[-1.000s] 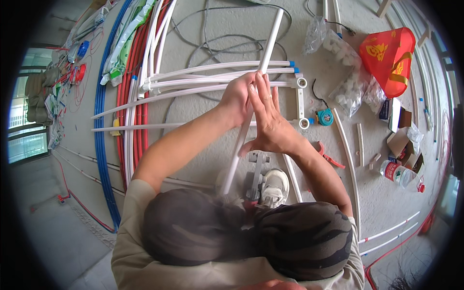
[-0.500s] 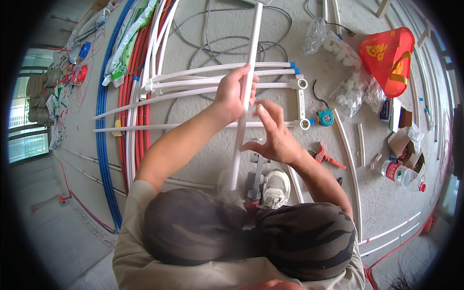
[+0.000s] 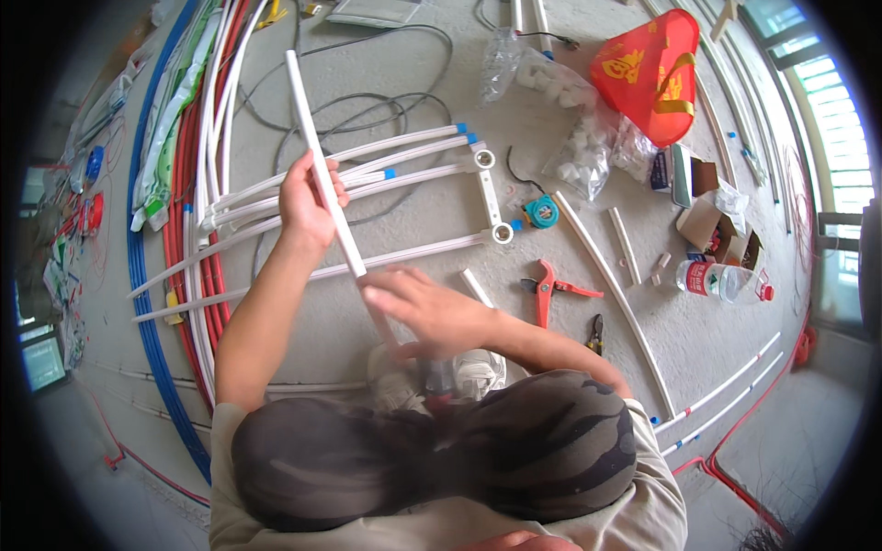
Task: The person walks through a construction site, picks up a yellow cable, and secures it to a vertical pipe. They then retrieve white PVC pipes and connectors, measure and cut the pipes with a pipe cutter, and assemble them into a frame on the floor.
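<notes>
My left hand [image 3: 309,204] is wrapped around a long white plastic pipe [image 3: 343,228], which slants from the upper left down toward my knees. Lower on the same pipe, my right hand [image 3: 439,312] is beside it with fingers stretched and thumb apart, smeared by motion. Whether it touches the pipe I cannot tell. The pipe's lower end blurs near a grey and red tool [image 3: 437,381] between my shoes, whose kind is unclear. Beyond my hands lie several white pipes, two of them joined to a white bracket with round fittings [image 3: 489,195].
Right of the bracket lie a teal tape measure [image 3: 540,211], a red pipe cutter [image 3: 546,292] and pliers [image 3: 596,335]. Farther right are a red bag [image 3: 648,78], bags of white fittings [image 3: 581,151], opened boxes [image 3: 718,225] and a plastic bottle [image 3: 721,282]. Blue pipes [image 3: 138,220] run along the left.
My view has shifted, so the floor items appear farther left. The pipe now leans with its top to the left, and my right hand has moved lower along it.
</notes>
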### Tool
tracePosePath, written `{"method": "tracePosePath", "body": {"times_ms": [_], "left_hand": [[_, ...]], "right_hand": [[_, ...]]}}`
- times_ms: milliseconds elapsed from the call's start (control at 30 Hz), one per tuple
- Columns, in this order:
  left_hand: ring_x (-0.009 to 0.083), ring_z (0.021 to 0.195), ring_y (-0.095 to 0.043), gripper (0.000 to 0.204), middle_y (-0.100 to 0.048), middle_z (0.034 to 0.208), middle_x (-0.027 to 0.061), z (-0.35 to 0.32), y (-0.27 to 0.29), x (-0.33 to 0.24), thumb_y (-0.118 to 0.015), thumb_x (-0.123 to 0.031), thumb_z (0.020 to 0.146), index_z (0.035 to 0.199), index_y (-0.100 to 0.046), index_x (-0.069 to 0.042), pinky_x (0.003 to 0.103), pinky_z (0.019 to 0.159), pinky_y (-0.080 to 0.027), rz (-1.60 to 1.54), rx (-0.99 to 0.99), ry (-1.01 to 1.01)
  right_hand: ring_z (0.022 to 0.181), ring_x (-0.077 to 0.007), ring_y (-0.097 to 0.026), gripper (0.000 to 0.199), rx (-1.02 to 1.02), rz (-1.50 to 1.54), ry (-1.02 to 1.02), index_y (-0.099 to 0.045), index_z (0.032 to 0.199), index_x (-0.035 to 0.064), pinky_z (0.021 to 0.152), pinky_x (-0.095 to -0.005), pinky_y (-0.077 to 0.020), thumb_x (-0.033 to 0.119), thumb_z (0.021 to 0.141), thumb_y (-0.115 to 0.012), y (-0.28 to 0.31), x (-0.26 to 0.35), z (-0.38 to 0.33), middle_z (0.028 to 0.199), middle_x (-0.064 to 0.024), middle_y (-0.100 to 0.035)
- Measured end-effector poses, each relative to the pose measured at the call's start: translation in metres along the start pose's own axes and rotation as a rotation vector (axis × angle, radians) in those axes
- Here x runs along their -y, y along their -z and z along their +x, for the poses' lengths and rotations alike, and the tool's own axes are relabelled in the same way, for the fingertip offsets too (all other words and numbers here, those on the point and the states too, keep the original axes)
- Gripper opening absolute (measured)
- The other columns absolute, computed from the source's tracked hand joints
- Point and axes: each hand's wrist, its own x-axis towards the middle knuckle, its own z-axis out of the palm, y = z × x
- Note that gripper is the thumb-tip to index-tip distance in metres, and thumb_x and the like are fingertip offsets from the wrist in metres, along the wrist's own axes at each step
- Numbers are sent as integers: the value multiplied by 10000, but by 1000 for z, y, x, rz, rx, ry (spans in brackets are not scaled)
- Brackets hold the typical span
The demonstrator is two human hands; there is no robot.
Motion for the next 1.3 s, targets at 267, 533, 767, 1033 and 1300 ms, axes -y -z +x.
{"method": "tracePosePath", "body": {"times_ms": [267, 533, 767, 1033, 1300], "left_hand": [[149, 584, -502, 348, -538, 693, 16, 1, 29, -8, -591, -396, 1000, 917, -608, -59, 308, 519, -383, 47, 28, 11], [137, 590, -500, 352, -535, 714, 6, -17, 29, -6, -558, -403, 1027, 914, -603, -72, 299, 519, -370, 145, 33, 31], [138, 546, -473, 368, -499, 666, 1, -26, 14, 11, -556, -420, 1032, 944, -595, -65, 301, 499, -349, 227, 80, 118], [144, 482, -473, 380, -520, 625, 16, -43, 17, 13, -610, -431, 990, 946, -620, -54, 294, 455, -347, 329, 144, 150], [92, 499, -499, 334, -575, 648, 31, -56, 9, 17, -629, -353, 991, 917, -682, -31, 246, 435, -382, 615, 261, 48]], "right_hand": [[1225, -439, -551, 985, -239, 76, -556, -218, 1606, 57, 1026, -461, -489, 240, 858, -832, -8, 20, -88, 1451, -252, -439], [1368, -455, -401, 924, -205, -567, -1178, -370, 1524, 62, 1143, -535, -363, 268, 761, -849, -29, 39, -259, 1516, -237, -368], [1554, -516, -44, 1353, 10, -702, -1412, -138, 1625, 25, 1220, -673, -96, 551, 637, -899, 5, 13, -256, 1668, -280, -146], [1323, -453, -423, 1092, 12, -758, -1331, -315, 1527, -38, 1148, -596, -314, 367, 661, -843, 26, -1, -250, 1391, -245, -464], [1135, -422, -581, 409, -139, -474, -1307, -665, 1158, -17, 964, -479, -501, 37, 754, -632, 47, 14, -216, 1156, -242, -607]]}}
